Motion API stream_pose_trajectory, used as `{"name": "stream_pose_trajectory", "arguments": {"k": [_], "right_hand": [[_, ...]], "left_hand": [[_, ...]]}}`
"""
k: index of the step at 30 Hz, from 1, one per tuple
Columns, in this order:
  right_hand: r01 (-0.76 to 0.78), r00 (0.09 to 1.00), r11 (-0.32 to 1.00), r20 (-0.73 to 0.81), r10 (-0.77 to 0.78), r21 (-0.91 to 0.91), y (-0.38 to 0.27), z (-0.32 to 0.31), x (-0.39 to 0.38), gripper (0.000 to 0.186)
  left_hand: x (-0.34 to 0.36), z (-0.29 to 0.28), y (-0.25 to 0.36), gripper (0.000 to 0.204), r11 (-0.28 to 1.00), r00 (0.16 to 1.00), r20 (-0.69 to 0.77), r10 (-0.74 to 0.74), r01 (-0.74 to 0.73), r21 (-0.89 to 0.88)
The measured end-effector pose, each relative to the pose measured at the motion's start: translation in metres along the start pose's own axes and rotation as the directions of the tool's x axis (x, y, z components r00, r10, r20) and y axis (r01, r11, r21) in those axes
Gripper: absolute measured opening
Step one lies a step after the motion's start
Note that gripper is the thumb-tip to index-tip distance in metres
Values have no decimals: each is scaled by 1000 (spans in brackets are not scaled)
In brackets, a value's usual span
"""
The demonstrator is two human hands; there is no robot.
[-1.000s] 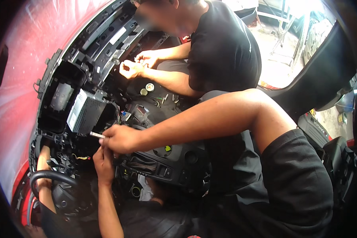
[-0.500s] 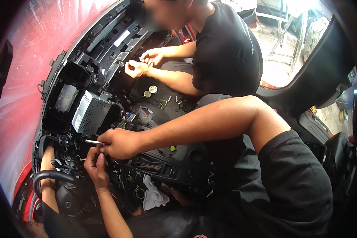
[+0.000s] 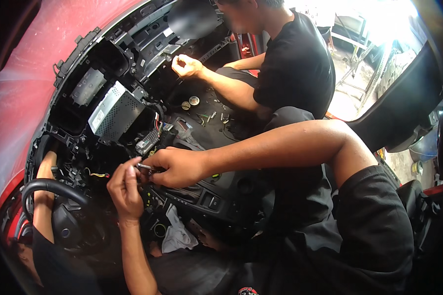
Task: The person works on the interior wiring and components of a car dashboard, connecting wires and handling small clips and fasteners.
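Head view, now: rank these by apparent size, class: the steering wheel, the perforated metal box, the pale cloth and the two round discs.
1. Steering wheel
2. Perforated metal box
3. Pale cloth
4. Pale disc and yellowish disc: too alike to rank

The person's right forearm [image 3: 261, 147] extends from a bent elbow [image 3: 338, 132], well right of both hands, to the right hand [image 3: 182, 167], its back turned up and fingers curled inward. Just beside it, the left hand [image 3: 124, 194] points away, thumb [image 3: 132, 181] alongside the bent fingers, with the left forearm [image 3: 138, 263] directly below. Whether the hands touch is hard to tell.
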State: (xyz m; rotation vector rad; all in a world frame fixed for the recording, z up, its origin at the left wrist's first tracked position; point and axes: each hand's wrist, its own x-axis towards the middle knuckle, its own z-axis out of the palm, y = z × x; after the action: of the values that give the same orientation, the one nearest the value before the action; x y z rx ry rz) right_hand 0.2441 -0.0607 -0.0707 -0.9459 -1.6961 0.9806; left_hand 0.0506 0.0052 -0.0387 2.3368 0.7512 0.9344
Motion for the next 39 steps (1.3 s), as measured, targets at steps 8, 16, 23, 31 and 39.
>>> {"name": "stream_pose_trajectory", "arguments": {"k": [8,16,23,31,39], "right_hand": [[158,976,980,-133,-174,-119,-8,10,-7,24],[-184,962,962,-164,219,204,-4,-4,3,16],[-217,961,943,-112,251,254,-23,-14,1,17],[-295,944,926,-75,320,236,-57,-31,-5,21],[-182,975,979,-112,192,93,-43,-32,-13,25]], "left_hand": [[7,9,4,33,1000,998,-68,-15,14,-4],[1,22,4,46,972,973,57,-223,227,-67],[-30,4,1,36,962,972,-64,-227,234,143],[-65,-26,15,32,948,929,-291,-229,280,149],[-66,-35,20,27,952,927,-319,-194,257,167]]}}
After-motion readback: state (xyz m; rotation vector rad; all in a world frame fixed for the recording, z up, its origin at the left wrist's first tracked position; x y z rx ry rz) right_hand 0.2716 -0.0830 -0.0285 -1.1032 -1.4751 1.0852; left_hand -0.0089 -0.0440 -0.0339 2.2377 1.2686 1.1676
